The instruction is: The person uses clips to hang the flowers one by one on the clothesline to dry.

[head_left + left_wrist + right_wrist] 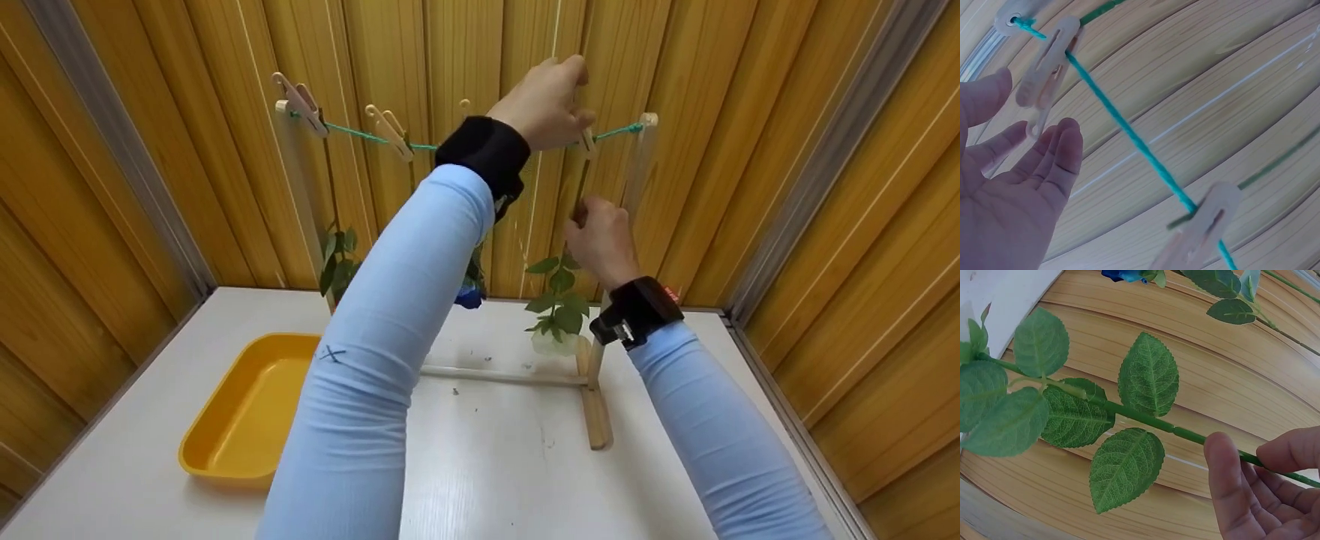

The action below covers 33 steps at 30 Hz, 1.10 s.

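Note:
My left hand (544, 105) is up at the right end of a teal cord (1129, 129). Its thumb and fingers are spread apart around the tail of a wooden clothespin (1050, 62), which clips a green stem to the cord. Below, my right hand (604, 244) pinches the stem (1185, 433) of a white flower between thumb and fingers. The stem bears serrated green leaves (1148, 377), and the pale bloom (553, 345) hangs head down near the tabletop.
The cord spans a wooden rack (637, 172). More clothespins (390, 131) sit along it, and a blue rose (470, 294) hangs partly behind my left arm. A yellow tray (191, 450) stands at the left of the white table (480, 457). Wood-patterned panels rise behind.

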Available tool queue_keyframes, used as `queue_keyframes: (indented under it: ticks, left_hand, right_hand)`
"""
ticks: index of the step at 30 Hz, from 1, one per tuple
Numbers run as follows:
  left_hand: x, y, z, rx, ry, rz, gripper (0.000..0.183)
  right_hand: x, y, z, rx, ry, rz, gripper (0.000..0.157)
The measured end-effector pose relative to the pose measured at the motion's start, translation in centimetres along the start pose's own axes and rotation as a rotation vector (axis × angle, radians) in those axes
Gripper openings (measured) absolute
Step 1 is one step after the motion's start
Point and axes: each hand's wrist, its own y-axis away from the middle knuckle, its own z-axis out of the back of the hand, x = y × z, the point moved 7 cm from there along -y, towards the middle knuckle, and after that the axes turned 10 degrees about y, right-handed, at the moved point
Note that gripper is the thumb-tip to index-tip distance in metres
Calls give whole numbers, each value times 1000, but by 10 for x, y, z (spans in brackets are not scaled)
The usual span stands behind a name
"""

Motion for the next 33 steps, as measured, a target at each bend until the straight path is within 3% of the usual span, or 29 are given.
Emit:
queue_keyframes:
  ticks: [10, 16, 25, 33]
  left_hand:
    - [11, 30, 3, -11, -26, -43, 52]
    - [16, 54, 8, -1, -76, -71, 47]
    - [33, 92, 9, -103, -110, -199, 32]
    - [66, 131, -9, -202, -104, -255, 30]
  right_hand:
    - [-7, 3, 8, 37, -2, 18, 14]
    - [-7, 5, 29, 19, 55, 93, 17]
    - [-6, 22, 51, 159, 102, 289, 27]
    - [-18, 47, 50, 70, 158, 415, 43]
